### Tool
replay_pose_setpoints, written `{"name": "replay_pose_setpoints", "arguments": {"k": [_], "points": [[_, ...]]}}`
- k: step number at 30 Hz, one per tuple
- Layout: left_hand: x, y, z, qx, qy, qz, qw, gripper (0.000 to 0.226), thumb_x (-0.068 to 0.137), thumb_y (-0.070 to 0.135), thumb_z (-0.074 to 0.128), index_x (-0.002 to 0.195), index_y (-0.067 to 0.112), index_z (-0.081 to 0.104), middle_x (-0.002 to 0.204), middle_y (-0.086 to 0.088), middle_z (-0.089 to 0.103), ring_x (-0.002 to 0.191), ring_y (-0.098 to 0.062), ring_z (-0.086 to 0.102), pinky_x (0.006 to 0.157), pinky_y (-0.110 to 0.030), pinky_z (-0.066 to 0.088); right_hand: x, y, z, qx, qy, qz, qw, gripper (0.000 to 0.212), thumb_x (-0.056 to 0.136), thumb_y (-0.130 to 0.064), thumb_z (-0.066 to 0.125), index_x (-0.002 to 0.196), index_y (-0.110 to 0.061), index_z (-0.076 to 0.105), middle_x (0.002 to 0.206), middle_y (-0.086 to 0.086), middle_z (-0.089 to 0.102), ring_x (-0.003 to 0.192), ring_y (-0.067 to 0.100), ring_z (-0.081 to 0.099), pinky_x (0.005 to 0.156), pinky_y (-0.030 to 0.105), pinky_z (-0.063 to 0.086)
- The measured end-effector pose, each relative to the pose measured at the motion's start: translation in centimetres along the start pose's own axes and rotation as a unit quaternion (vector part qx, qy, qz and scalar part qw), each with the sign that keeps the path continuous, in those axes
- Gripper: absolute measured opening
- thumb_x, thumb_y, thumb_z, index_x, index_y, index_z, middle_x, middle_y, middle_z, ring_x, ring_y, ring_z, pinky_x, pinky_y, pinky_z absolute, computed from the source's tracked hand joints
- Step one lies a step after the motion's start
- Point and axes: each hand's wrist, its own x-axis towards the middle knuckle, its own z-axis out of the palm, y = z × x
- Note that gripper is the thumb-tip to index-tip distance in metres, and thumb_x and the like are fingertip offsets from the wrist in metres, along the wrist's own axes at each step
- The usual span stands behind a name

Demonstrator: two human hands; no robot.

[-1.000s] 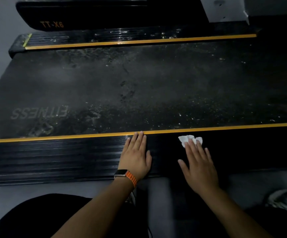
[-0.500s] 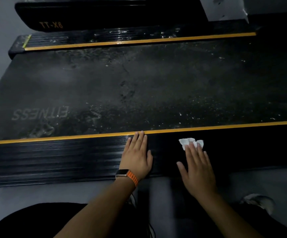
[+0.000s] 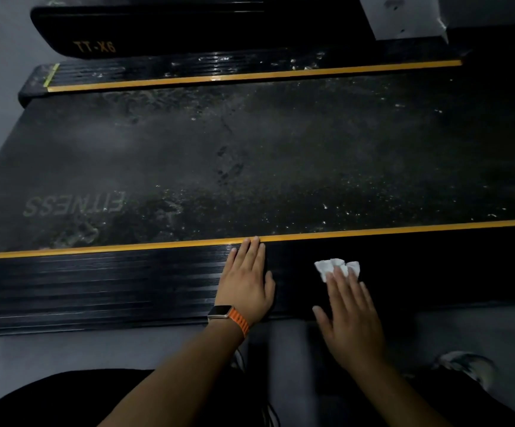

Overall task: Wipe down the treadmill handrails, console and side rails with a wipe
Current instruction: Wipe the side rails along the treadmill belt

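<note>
The treadmill lies across the head view, seen from its side. Its near side rail (image 3: pixel 96 288) is black and ribbed, with an orange stripe along the belt edge. My left hand (image 3: pixel 247 278) rests flat on this rail, fingers straight, fingertips at the stripe; an orange-strapped watch sits on the wrist. My right hand (image 3: pixel 348 312) presses a crumpled white wipe (image 3: pixel 335 266) onto the same rail with straight fingers; part of the wipe is hidden under the fingertips. The far side rail (image 3: pixel 250 70) runs along the top.
The dusty black belt (image 3: pixel 250 155), printed "FITNESS", fills the middle. A black cover marked "TT-X6" (image 3: pixel 96 46) and a grey upright (image 3: pixel 404 16) stand beyond the far rail. Grey floor (image 3: pixel 65 352) lies in front of the near rail, with a shoe (image 3: pixel 466 365) at lower right.
My right hand and the wipe have drawn back a little toward me on the near rail. My left hand has stayed put.
</note>
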Motion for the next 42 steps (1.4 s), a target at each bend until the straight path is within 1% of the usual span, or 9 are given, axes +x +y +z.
{"name": "replay_pose_setpoints", "arguments": {"k": [6,13,17,20,27,30,32,35,42], "points": [[0.0,-0.2,0.2,-0.008,0.005,0.001,1.000,0.068,0.102,0.046,0.023,0.161,0.013,0.029,0.170,-0.004,0.019,0.158,-0.017,0.007,0.129,-0.039,0.006,0.3,-3.5,1.5,0.011,0.001,-0.122,0.992,0.071,0.103,-0.054,0.040,0.161,-0.013,0.037,0.170,0.008,0.029,0.157,0.027,0.029,0.123,0.047,0.025],[0.0,0.0,0.1,-0.004,-0.003,0.000,1.000,0.066,0.104,0.045,0.024,0.162,0.014,0.025,0.171,-0.003,0.015,0.159,-0.017,0.004,0.129,-0.038,0.001,-1.6,1.0,0.3,-0.003,0.033,-0.008,0.999,0.068,0.106,-0.053,0.033,0.159,-0.010,0.041,0.169,0.009,0.031,0.157,0.029,0.027,0.124,0.053,0.027],[0.0,-0.1,0.2,-0.004,0.005,0.001,1.000,0.068,0.102,0.046,0.023,0.161,0.012,0.029,0.170,-0.005,0.018,0.158,-0.018,0.006,0.129,-0.038,0.004,-1.4,-3.9,1.6,0.020,0.019,-0.083,0.996,0.069,0.106,-0.055,0.033,0.160,-0.012,0.037,0.168,0.010,0.032,0.157,0.030,0.028,0.123,0.050,0.025],[-0.1,-0.2,0.2,-0.008,0.001,0.004,1.000,0.067,0.103,0.046,0.023,0.161,0.013,0.028,0.170,-0.004,0.017,0.158,-0.017,0.006,0.129,-0.038,0.003,-1.5,-2.6,1.7,0.017,0.028,-0.131,0.991,0.064,0.107,-0.049,0.034,0.159,-0.013,0.040,0.170,0.006,0.030,0.155,0.027,0.033,0.122,0.047,0.027],[0.0,-0.2,0.1,-0.001,-0.002,0.002,1.000,0.067,0.104,0.046,0.022,0.162,0.014,0.024,0.171,-0.003,0.014,0.158,-0.017,0.004,0.128,-0.036,-0.003,-3.1,1.2,0.9,0.009,0.072,-0.039,0.997,0.063,0.106,-0.043,0.038,0.160,-0.011,0.036,0.168,0.010,0.034,0.155,0.031,0.032,0.124,0.052,0.026],[0.0,-0.2,0.1,-0.007,0.004,0.003,1.000,0.067,0.103,0.045,0.022,0.162,0.014,0.027,0.170,-0.004,0.016,0.158,-0.017,0.005,0.128,-0.036,-0.001,-2.8,-2.9,1.9,0.027,0.061,-0.084,0.994,0.064,0.107,-0.047,0.033,0.159,-0.011,0.036,0.166,0.012,0.037,0.155,0.032,0.033,0.122,0.052,0.027],[-0.1,-0.4,0.1,-0.010,0.002,0.005,1.000,0.067,0.103,0.046,0.021,0.162,0.014,0.026,0.170,-0.003,0.015,0.158,-0.016,0.004,0.128,-0.034,-0.002,-2.6,-4.6,2.4,0.022,0.038,-0.140,0.989,0.066,0.103,-0.047,0.044,0.159,-0.011,0.037,0.167,0.011,0.036,0.155,0.031,0.032,0.121,0.050,0.028],[0.0,-1.0,0.1,-0.016,-0.008,0.014,1.000,0.067,0.104,0.048,0.019,0.163,0.017,0.022,0.171,0.000,0.010,0.158,-0.013,0.000,0.127,-0.032,-0.004,-2.0,-2.7,2.0,0.011,0.042,-0.182,0.982,0.060,0.104,-0.040,0.042,0.157,-0.012,0.043,0.167,0.007,0.035,0.155,0.027,0.032,0.122,0.045,0.029],[-0.9,-5.4,-0.5,0.015,0.009,0.011,1.000,0.066,0.105,0.051,0.021,0.161,0.016,0.029,0.169,0.000,0.021,0.157,-0.015,0.012,0.128,-0.037,0.008,-2.2,-1.2,0.9,0.007,0.061,-0.142,0.988,0.055,0.105,-0.037,0.039,0.151,-0.009,0.053,0.164,0.009,0.040,0.152,0.029,0.036,0.123,0.046,0.028]]}}
